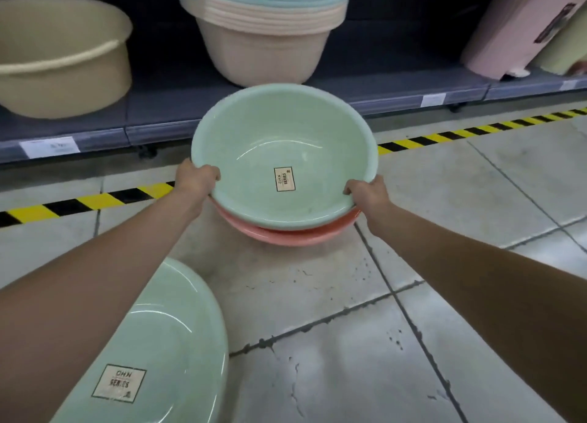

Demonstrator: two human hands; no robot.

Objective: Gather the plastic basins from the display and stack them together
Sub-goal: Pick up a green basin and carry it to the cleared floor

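A sticker [284, 179] inside the far green basin [254, 143] is printed with "DHN SERIES". The same words are read on the label [118, 383] of the near green basin [178, 327]. The shelf price tags [49, 146] are too blurred.

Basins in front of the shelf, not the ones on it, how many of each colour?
Green basins: 2, the top green basin and the near green basin.
Coral basins: at least 1, the coral basin under it; more may be hidden.
Total: at least 3.
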